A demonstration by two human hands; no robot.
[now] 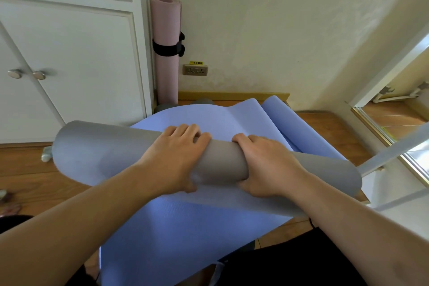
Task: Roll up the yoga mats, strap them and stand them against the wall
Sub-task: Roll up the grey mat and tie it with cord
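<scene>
Three mats: grey [97, 148], blue [185, 227], pink [166, 30]; perhaps two hands [176, 158].

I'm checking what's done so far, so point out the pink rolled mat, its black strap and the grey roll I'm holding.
pink rolled mat [167, 76]: head view, lower body of the upright roll.
black strap [165, 49]: head view, front of the band.
grey roll [92, 148]: head view, bare left section.

white cabinet [69, 53], 2 round knobs [25, 74] | wall socket [195, 69], yellow label above | wooden floor [27, 169]
</scene>
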